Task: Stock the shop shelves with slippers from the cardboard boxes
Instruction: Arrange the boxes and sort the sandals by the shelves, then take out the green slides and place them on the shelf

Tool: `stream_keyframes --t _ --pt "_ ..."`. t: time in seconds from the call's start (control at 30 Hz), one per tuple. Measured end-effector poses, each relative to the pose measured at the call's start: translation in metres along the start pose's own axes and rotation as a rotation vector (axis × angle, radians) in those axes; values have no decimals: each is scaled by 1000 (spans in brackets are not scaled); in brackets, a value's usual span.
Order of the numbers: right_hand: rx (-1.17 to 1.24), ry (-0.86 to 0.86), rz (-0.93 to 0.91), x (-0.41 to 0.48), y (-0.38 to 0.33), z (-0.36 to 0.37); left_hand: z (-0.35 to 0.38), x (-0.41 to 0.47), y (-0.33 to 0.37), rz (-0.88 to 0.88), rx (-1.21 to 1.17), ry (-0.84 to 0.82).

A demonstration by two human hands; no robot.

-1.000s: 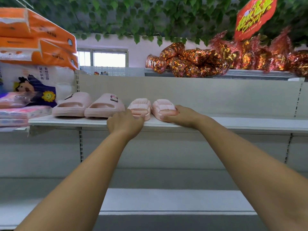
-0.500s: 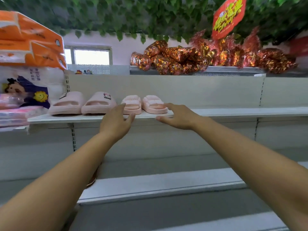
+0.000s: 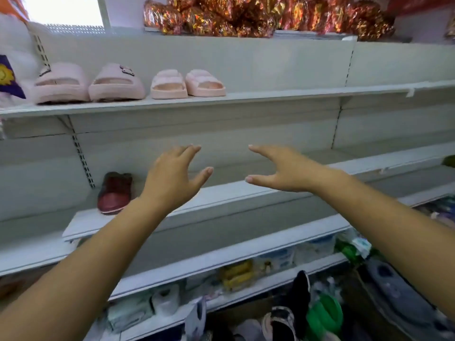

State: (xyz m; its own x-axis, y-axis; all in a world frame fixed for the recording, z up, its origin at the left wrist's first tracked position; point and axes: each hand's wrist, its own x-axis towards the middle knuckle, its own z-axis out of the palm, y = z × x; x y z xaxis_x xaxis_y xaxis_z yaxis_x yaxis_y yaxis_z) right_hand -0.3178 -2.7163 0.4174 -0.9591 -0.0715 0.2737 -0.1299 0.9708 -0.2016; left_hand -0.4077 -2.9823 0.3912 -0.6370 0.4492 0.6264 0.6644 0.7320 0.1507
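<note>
Slippers so far: the top shelf [image 3: 270, 97] has two pink pairs at its left end, the bigger pair [image 3: 88, 84] and the small pair [image 3: 187, 83] just beside it. The middle shelf [image 3: 234, 190] has one maroon slipper [image 3: 115, 191] at its left end. Most shelf is bare, so I'd say barely started. My left hand [image 3: 172, 178] and right hand [image 3: 288, 168] are spread wide, holding nothing. Half a second back they were at the top shelf's front edge; now they're lower, before the middle shelf.
</note>
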Motion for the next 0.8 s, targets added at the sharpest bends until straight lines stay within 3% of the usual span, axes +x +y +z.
stream_keyframes --t 0.47,0.8 --pt "96 -275 331 -169 103 109 134 -115 82 -26 -187 -411" --pt "297 -539 513 -229 241 203 243 -166 150 -77 -60 -597"
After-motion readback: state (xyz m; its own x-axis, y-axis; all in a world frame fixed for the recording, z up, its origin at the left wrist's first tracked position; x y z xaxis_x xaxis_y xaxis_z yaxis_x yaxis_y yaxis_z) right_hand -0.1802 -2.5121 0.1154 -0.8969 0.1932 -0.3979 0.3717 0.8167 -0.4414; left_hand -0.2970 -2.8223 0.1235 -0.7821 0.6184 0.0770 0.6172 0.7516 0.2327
